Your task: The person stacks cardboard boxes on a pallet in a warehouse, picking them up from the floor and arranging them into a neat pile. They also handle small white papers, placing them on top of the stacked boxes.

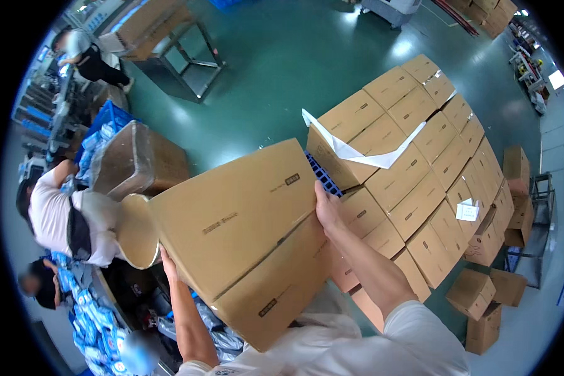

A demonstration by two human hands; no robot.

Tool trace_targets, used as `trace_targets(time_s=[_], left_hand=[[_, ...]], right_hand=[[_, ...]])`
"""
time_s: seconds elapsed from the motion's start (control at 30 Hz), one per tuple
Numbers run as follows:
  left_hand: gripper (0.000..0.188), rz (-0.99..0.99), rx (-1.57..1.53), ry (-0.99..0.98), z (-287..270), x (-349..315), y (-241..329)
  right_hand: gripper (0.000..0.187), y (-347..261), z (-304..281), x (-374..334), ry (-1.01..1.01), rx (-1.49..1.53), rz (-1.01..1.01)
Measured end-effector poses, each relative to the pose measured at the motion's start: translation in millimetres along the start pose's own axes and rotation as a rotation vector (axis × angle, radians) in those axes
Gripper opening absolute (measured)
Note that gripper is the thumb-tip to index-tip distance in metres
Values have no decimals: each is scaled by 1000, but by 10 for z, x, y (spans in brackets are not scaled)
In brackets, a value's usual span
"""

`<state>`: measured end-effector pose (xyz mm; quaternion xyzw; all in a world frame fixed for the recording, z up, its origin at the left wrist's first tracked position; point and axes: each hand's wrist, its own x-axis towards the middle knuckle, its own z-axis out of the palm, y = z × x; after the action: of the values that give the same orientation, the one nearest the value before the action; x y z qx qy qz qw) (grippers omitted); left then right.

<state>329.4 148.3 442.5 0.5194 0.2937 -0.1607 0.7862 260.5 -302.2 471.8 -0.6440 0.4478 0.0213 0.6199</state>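
A large brown cardboard carton [232, 213] is held tilted in front of my body, between both hands. A dark seam crosses it, and I cannot tell whether it is one carton or two pressed together. My left hand [168, 264] presses on its left edge, fingers mostly hidden behind it. At the right edge, my right hand [327, 210] grips with the thumb side showing. Just beyond that hand, a blue plastic pallet [323, 172] shows beside a stack of similar cartons [395, 169] on the right. A white strip [370, 160] lies across part of the stack.
A white slip [467, 210] lies on the stack. Loose cartons [473, 294] sit at the lower right. To the left are a person in a light top [62, 207], a round stool [139, 232], a big carton [141, 156] and blue packs [97, 319]. A metal table [182, 69] stands farther off.
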Motion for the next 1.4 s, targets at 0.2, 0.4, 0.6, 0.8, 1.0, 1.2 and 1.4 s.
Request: trace_targets(time_s=[0.2, 0.4, 0.6, 0.8, 1.0, 1.2, 1.4], left_hand=[[53, -322, 48, -85, 230, 1772, -1169], [52, -643, 67, -146, 449, 2672, -2939], [50, -842, 78, -181, 788, 2884, -4087], [49, -919, 142, -197, 1037, 2742, -4297], [48, -909, 287, -221, 886, 2992, -4043], [47, -669, 682, -81, 569, 3307, -3423], [57, -774, 354, 82, 1546, 2133, -2811]], right_hand=[[67, -85, 369, 1252, 186, -442, -146], [59, 199, 308, 2098, 287, -580, -156], [54, 990, 193, 2710, 305, -1081, -223], [64, 1680, 1, 2863, 405, -1259, -414], [65, 1661, -168, 2887, 448, -1282, -391], [68, 1503, -156, 2731, 358, -1317, -209], [66, 1338, -347, 2474, 412, -1117, -220]])
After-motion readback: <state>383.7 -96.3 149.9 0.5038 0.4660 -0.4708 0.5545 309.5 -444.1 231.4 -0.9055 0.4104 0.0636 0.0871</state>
